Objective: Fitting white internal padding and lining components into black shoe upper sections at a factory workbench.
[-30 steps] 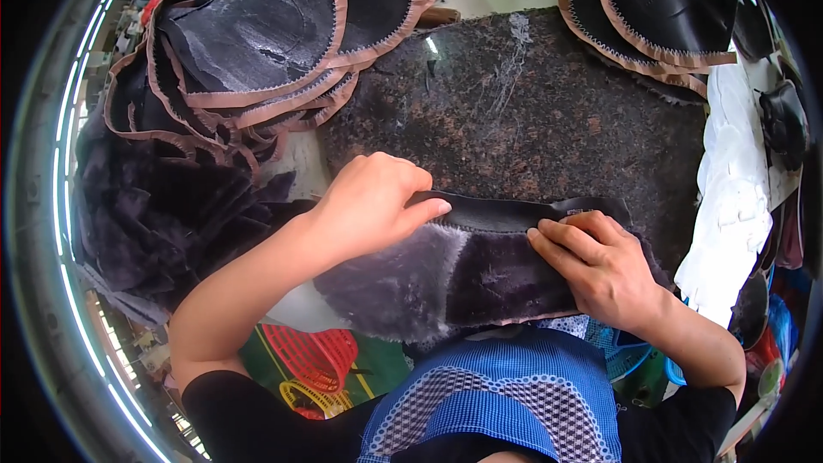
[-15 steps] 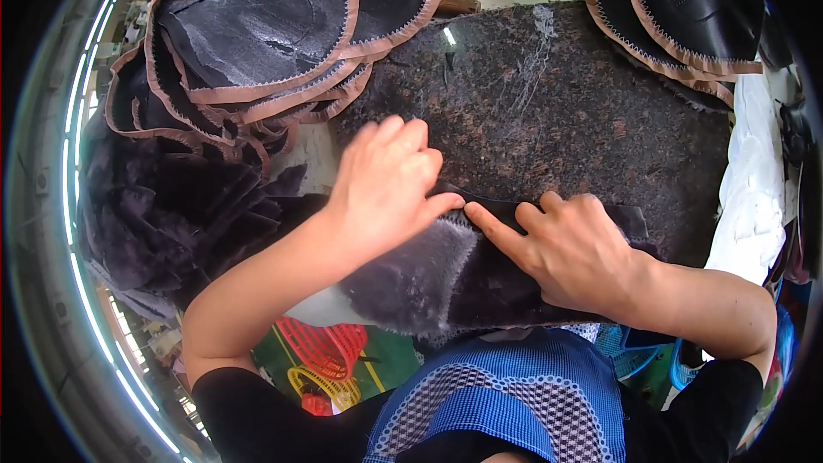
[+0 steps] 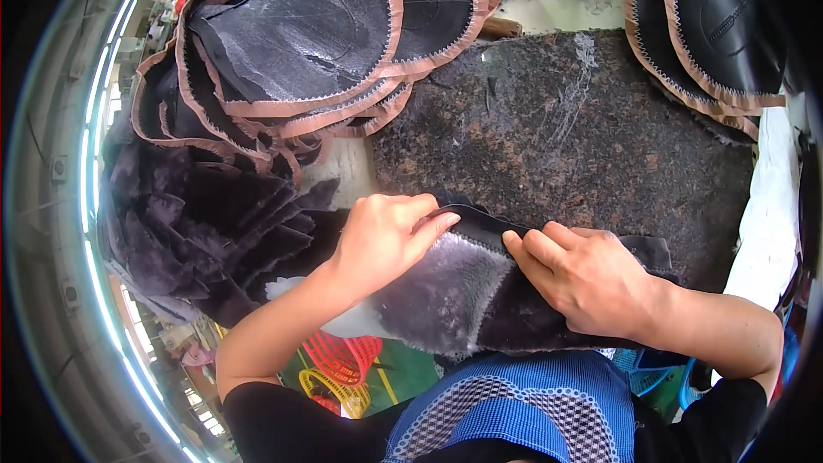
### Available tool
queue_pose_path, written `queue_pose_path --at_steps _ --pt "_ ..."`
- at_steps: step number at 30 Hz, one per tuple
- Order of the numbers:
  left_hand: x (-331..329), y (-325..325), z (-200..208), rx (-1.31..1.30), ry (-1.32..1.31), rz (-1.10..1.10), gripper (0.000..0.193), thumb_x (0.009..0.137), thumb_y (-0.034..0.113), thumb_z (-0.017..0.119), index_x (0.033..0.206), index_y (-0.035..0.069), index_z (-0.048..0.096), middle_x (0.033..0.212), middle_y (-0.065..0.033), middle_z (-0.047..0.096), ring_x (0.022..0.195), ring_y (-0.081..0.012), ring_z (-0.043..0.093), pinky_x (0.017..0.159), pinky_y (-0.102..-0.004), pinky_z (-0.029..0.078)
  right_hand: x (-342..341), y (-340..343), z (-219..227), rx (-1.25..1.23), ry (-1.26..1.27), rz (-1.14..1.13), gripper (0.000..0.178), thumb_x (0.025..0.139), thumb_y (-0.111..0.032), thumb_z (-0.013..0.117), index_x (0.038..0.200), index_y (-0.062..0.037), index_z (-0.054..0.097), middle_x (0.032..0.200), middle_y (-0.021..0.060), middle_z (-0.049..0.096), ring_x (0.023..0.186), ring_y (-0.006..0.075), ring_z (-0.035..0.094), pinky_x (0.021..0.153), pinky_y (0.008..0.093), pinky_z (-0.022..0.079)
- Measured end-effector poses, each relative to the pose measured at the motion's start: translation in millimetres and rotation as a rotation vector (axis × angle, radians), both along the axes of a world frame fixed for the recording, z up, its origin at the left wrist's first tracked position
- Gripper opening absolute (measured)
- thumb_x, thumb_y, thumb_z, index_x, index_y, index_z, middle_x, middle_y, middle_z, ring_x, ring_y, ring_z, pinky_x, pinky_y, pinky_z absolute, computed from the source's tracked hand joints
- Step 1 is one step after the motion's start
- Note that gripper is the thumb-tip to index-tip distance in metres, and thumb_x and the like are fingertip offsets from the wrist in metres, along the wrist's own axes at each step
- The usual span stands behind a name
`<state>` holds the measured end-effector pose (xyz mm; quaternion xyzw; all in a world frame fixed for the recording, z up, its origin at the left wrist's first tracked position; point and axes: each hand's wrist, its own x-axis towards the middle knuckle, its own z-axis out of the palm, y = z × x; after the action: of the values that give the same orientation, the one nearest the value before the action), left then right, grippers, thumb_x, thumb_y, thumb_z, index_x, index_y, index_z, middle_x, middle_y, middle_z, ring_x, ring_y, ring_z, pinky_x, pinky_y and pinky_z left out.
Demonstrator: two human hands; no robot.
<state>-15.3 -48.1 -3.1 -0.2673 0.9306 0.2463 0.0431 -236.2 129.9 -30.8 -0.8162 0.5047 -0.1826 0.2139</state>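
Note:
A dark fur-lined leather piece (image 3: 441, 300) lies across the near edge of the stone slab, grey pile facing up, with zigzag seams and a black leather strip along its far edge. My left hand (image 3: 381, 238) pinches that strip between thumb and curled fingers, left of the seam. To the right of the seam, my right hand (image 3: 591, 279) closes on the same edge, thumb pressed on top. A short stretch of the black strip stands raised between the two thumbs. The undersides of the fingers are hidden.
Beyond my hands is the speckled stone slab (image 3: 531, 137). Black leather pieces with tan stitched borders (image 3: 300, 43) are piled at the back left, others (image 3: 716, 17) at the back right. Dark fur pieces (image 3: 189, 223) heap on the left. Red (image 3: 343, 356) and yellow baskets (image 3: 339, 390) stand below.
My thumbs, close together before, are now farther apart along the edge. The left hand has come down from a blurred, raised pose to grip the strip. The whole view has shifted slightly.

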Motion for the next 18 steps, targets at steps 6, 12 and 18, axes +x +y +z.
queue_pose_path --at_steps 6,12,18 --pt "-7 -4 -1 0.05 -0.048 0.102 0.036 0.092 0.027 0.076 0.074 0.0 0.063 0.057 -0.0169 0.057 0.049 -0.031 0.06 0.048 -0.0387 0.043 9 -23 9 0.109 0.086 0.014 0.069 0.081 -0.02 0.066 0.142 0.0101 0.051 0.095 0.0087 0.061 0.082 0.0188 0.063 0.061 0.0336 0.056" --pt "-10 -10 -5 0.137 -0.061 0.177 0.039 0.091 0.026 0.076 0.07 0.0 0.057 0.053 -0.016 0.052 0.047 -0.032 0.057 0.047 -0.0391 0.041 18 -39 2 0.151 0.094 -0.01 0.087 0.07 -0.016 0.071 0.15 0.0028 0.045 0.082 0.0092 0.059 0.064 0.0233 0.065 0.055 0.0372 0.054" --pt "5 14 6 -0.233 0.306 -0.039 0.021 0.084 0.013 0.081 0.075 0.003 0.064 0.065 -0.0123 0.063 0.052 -0.0295 0.061 0.049 -0.037 0.046 -2 -18 2 -0.012 -0.22 -0.149 0.038 0.073 -0.013 0.072 0.11 -0.0023 0.069 0.089 0.0073 0.061 0.08 0.0272 0.065 0.065 0.0396 0.056"
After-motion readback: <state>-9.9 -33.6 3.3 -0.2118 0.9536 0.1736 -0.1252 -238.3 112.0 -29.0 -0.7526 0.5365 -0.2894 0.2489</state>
